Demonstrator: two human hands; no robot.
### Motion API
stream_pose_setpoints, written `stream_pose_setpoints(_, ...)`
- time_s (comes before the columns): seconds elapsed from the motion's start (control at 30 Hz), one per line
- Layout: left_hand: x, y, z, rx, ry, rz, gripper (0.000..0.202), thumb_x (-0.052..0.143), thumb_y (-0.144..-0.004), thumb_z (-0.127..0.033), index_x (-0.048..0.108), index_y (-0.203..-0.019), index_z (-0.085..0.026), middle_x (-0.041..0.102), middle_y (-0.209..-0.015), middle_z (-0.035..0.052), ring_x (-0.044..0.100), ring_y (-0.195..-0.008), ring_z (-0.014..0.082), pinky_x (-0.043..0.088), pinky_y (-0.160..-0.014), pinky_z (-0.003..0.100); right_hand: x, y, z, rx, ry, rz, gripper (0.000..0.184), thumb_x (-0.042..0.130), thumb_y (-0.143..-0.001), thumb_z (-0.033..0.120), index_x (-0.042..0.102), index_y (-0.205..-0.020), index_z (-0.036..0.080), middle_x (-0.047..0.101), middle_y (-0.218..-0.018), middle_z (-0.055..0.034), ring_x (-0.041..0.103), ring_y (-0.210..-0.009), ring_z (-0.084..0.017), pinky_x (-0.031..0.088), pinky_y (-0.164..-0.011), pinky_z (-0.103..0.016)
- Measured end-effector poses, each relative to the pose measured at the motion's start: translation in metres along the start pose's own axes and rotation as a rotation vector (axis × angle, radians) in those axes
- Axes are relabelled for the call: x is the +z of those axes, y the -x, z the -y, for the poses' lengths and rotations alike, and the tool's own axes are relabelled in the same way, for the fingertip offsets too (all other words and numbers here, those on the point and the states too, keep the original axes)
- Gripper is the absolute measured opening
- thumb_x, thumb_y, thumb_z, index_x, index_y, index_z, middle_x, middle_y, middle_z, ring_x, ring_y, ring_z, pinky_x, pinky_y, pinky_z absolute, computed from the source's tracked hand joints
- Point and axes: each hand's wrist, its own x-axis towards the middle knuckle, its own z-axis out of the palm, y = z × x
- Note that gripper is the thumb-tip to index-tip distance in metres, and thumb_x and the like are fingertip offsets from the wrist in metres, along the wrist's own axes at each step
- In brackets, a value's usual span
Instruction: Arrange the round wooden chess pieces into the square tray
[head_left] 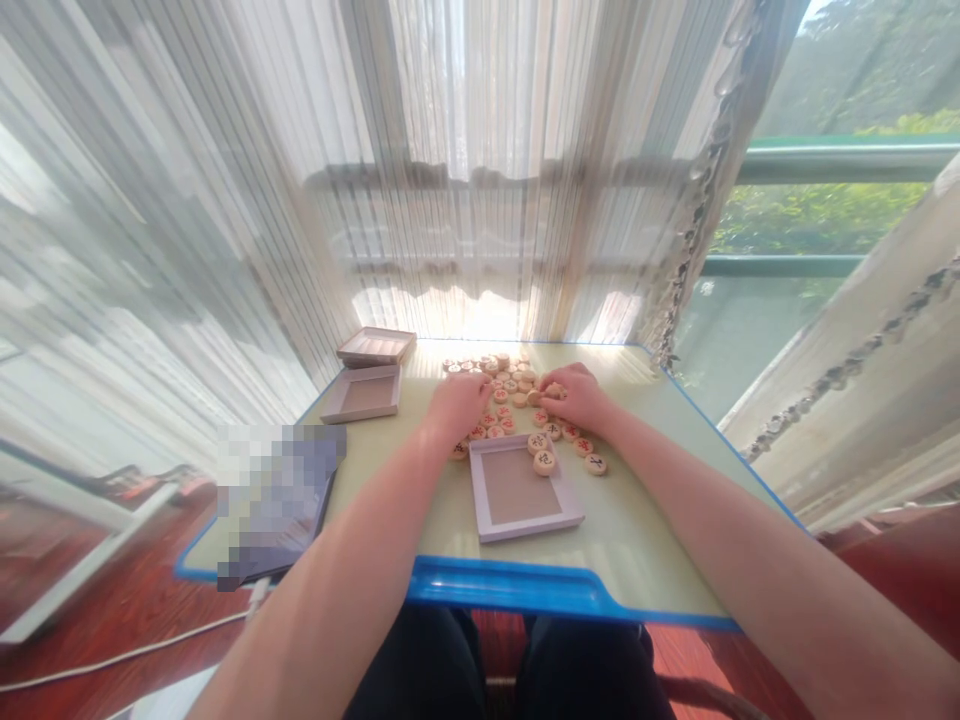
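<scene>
Round wooden Chinese chess pieces [511,386] with red or black characters lie loosely across the middle of the table, some stacked. My left hand [463,402] is at the left side of this pile, its fingers curled downward; what is under the fingertips is hidden. My right hand [576,396] reaches in from the other side, thumb and fingers closed on the edge of a Chinese chess piece [534,397]. In front of the hands sits a shallow pale box [486,527], with two black-marked pieces [544,462] by its far right corner.
Another shallow box part [330,412] and a brown-edged box [376,345] stand at the back left. A dark, partly blurred-out device [330,490] rests on the left, with a white cable [150,652] nearby. Curtains [480,200] hang behind the blue-edged table [675,520].
</scene>
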Motion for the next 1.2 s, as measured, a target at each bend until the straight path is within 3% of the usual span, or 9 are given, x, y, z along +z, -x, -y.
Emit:
stream_pose_setpoints(0.13, 0.005, 0.0, 0.001, 0.029, 0.083, -0.005, 0.028, 0.039, -0.088, -0.025, 0.067, -0.092, -0.021, 0.069, -0.093, 0.0044, 0.06, -0.091, 0.019, 0.045, -0.081, 0.028, -0.003, 0.004, 0.012, -0.085, -0.04, 0.045, 0.01, 0.059, -0.066, 0.018, 0.066, -0.072, 0.022, 0.065, -0.073, -0.0025, 0.049, -0.092, -0.022, 0.041, -0.085, -0.033)
stream_pose_setpoints(0.27, 0.01, -0.002, 0.004, 0.054, 0.081, -0.023, 0.029, 0.041, -0.087, -0.024, 0.068, -0.093, -0.021, 0.069, -0.095, 0.0041, 0.059, -0.094, 0.0194, 0.045, -0.085, 0.03, -0.004, 0.005, 0.013, -0.135, -0.046, 0.016, 0.02, 0.053, -0.067, 0.012, 0.067, -0.077, 0.021, 0.067, -0.081, -0.0028, 0.051, -0.09, -0.021, 0.042, -0.085, -0.033)
stream_pose_setpoints(0.43, 0.01, -0.001, 0.002, 0.188, 0.067, -0.048, 0.032, 0.041, -0.086, -0.022, 0.068, -0.102, -0.022, 0.068, -0.101, 0.003, 0.057, -0.098, 0.0192, 0.043, -0.092, 0.031, 0.005, 0.003, 0.011, -0.204, 0.01, 0.03, 0.035, 0.046, -0.078, 0.016, 0.067, -0.105, 0.024, 0.067, -0.107, -0.001, 0.051, -0.099, -0.021, 0.038, -0.094, -0.037)
stream_pose_setpoints(0.6, 0.004, 0.001, 0.0, 0.259, 0.033, 0.042, 0.025, 0.049, -0.082, -0.029, 0.071, -0.093, -0.023, 0.069, -0.094, 0.0024, 0.059, -0.094, 0.02, 0.044, -0.09, 0.031, 0.009, 0.002, 0.017, -0.289, 0.091, 0.143, 0.03, 0.046, -0.081, 0.021, 0.07, -0.097, 0.027, 0.067, -0.109, 0.0021, 0.05, -0.101, -0.021, 0.035, -0.095, -0.037)
stream_pose_setpoints(0.8, 0.007, -0.003, 0.004, 0.135, 0.156, 0.049, 0.03, 0.042, -0.087, -0.03, 0.067, -0.101, -0.022, 0.07, -0.099, 0.0031, 0.061, -0.091, 0.0185, 0.047, -0.081, 0.028, 0.004, 0.004, 0.02, -0.238, 0.13, 0.116, 0.021, 0.05, -0.082, 0.029, 0.069, -0.084, 0.021, 0.067, -0.092, -0.0047, 0.052, -0.09, -0.021, 0.037, -0.088, -0.035)
stream_pose_setpoints(0.93, 0.01, -0.003, 0.006, 0.143, 0.141, 0.058, 0.031, 0.041, -0.088, -0.031, 0.07, -0.093, -0.022, 0.071, -0.091, 0.003, 0.062, -0.084, 0.0184, 0.047, -0.078, 0.028, 0.004, 0.005, 0.02, -0.172, 0.135, 0.099, 0.024, 0.051, -0.082, 0.037, 0.068, -0.085, 0.02, 0.067, -0.089, -0.0064, 0.052, -0.09, -0.023, 0.038, -0.085, -0.035)
stream_pose_setpoints(1.1, 0.012, -0.003, 0.005, 0.191, 0.105, -0.036, 0.032, 0.04, -0.088, -0.027, 0.069, -0.098, -0.021, 0.07, -0.099, 0.0036, 0.06, -0.097, 0.0199, 0.045, -0.09, 0.031, 0.004, 0.005, 0.021, -0.172, 0.124, 0.1, 0.021, 0.054, -0.08, 0.035, 0.069, -0.084, 0.021, 0.068, -0.09, -0.0057, 0.052, -0.091, -0.023, 0.039, -0.085, -0.035)
stream_pose_setpoints(1.2, 0.014, -0.003, 0.002, 0.265, 0.077, -0.018, 0.033, 0.04, -0.088, -0.026, 0.067, -0.105, -0.023, 0.067, -0.109, 0.0011, 0.056, -0.105, 0.0193, 0.041, -0.098, 0.032, 0.006, 0.003, 0.022, -0.196, 0.084, 0.112, 0.021, 0.054, -0.079, 0.027, 0.071, -0.09, 0.023, 0.069, -0.099, -0.0027, 0.052, -0.095, -0.021, 0.038, -0.089, -0.034)
